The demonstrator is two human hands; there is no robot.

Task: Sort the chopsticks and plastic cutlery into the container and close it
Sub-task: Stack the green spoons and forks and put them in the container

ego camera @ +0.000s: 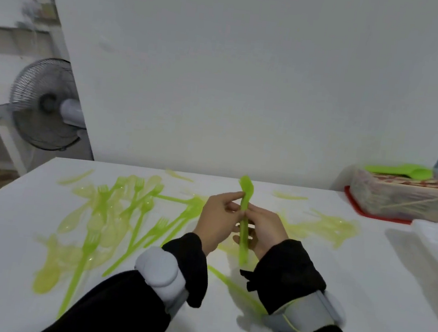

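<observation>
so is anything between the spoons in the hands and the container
Nothing visible. Both hands, left hand and right hand, hold the green spoons above the table; the open container sits far right, with only flat scattered cutlery lying between.

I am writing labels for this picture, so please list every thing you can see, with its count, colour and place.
green spoons: a few stacked, bright green, held upright over the table centre
loose cutlery: many forks and spoons, green and pale yellow, scattered on the table
table: one, white, foreground
container: one, clear, far right, holding chopsticks and green spoons
red lid: one, under the container
fan: one, grey, left background
wrist bands: two, grey, on black sleeves
hands: left and right, both gripping the green spoons
</observation>
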